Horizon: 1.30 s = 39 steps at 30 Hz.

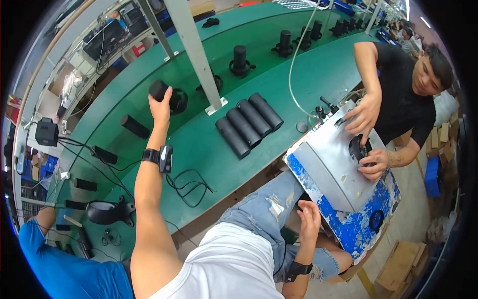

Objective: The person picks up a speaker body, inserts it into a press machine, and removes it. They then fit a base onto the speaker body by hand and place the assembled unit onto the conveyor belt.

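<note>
Left hand lifting a cylinder over the green bench

The left hand (160, 102) was closed around a short black cylindrical housing (158, 89), held above the green bench top (209, 144) beside a round black base (178, 101). The right hand (309, 217) rested open and empty over the knee. A firm wrap and an upright part appeared advisable for seating it squarely. 4 long black tubes (249, 124) lay side by side nearby; a co-worker's hands (366, 112) worked at a grey-and-blue machine (338, 174)
</note>
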Motion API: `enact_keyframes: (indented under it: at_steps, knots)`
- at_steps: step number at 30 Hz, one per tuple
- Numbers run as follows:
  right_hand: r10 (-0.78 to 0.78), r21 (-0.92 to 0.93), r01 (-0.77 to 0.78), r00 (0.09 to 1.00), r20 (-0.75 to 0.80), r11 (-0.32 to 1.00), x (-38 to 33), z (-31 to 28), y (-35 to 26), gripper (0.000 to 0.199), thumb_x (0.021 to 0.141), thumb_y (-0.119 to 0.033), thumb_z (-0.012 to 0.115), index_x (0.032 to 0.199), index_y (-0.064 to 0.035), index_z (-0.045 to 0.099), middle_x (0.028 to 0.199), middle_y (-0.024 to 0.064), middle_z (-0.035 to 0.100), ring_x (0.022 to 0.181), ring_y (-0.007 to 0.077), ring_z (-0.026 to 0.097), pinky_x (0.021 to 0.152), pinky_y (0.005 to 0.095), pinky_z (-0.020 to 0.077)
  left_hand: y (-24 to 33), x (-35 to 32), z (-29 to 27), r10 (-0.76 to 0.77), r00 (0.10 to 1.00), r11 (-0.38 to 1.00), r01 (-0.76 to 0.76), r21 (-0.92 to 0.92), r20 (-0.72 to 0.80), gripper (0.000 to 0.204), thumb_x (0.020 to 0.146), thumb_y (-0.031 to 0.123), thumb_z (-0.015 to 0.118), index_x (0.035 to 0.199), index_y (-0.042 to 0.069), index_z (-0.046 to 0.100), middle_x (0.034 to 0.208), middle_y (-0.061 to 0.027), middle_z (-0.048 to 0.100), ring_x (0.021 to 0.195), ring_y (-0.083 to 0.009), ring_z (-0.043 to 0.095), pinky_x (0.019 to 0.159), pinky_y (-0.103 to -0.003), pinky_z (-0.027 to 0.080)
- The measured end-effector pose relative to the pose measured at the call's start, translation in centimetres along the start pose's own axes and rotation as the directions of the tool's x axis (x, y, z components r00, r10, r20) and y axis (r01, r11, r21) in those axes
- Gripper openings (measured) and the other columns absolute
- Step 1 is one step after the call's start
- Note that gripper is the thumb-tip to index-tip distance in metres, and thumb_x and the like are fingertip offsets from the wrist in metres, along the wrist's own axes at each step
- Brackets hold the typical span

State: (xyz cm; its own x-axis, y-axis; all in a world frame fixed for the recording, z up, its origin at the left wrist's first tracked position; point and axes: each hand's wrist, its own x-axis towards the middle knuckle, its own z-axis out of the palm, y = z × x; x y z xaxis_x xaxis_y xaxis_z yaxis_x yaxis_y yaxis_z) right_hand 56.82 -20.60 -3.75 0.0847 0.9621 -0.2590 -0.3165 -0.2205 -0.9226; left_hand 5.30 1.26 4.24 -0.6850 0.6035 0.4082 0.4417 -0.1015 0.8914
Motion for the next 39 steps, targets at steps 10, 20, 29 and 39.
enact_keyframes:
  at_steps: [10,20,29,39]
  knots:
    - [0.086,-0.023,-0.089,0.992,-0.092,0.996,0.4,-1.8,1.7,0.023,0.090,-0.011,0.058,0.112,-0.0051,0.056,0.107,0.0078,0.064,0.100,0.0153,0.059,0.083,0.0262,0.0451,-9.2,3.1,0.9,-0.071,0.995,0.930,0.092,0.356,-0.070,0.087,0.070,0.055,0.075,0.126,-0.005,0.046,0.116,-0.0220,0.059,0.110,-0.0349,0.056,0.095,-0.042,0.042]
    - [0.141,0.018,-0.140,0.974,-0.179,0.990,1.0,-1.6,1.9,0.026,0.088,-0.016,0.061,0.111,-0.0043,0.056,0.103,0.0070,0.066,0.096,0.0140,0.060,0.081,0.0256,0.0440,-9.4,9.2,-16.6,-0.133,0.980,0.359,-0.092,0.929,0.149,0.070,0.078,0.060,0.061,0.131,0.016,0.047,0.137,-0.0184,0.042,0.121,-0.0402,0.045,0.098,-0.050,0.040]
    - [0.055,0.045,-0.051,0.993,-0.103,0.998,0.9,-2.2,2.3,0.022,0.089,-0.013,0.061,0.108,-0.0039,0.058,0.101,0.0081,0.066,0.097,0.0149,0.061,0.083,0.0272,0.0456,-1.2,2.7,-12.4,0.279,0.868,0.379,-0.493,0.783,0.412,0.020,0.089,0.021,0.057,0.102,0.006,0.057,0.102,-0.0180,0.055,0.088,-0.0382,0.057,0.072,-0.044,0.048]
    - [-0.050,-0.018,0.058,0.959,0.280,0.998,-0.8,0.4,0.8,0.047,0.084,-0.017,0.069,0.126,-0.0069,0.049,0.126,0.0085,0.054,0.116,0.0184,0.052,0.098,0.0352,0.0415,17.1,-19.9,5.4,0.371,0.137,0.849,-0.452,-0.275,0.919,0.010,0.073,0.008,0.066,0.079,0.001,0.063,0.080,-0.0120,0.062,0.077,-0.0267,0.061,0.069,-0.033,0.050]
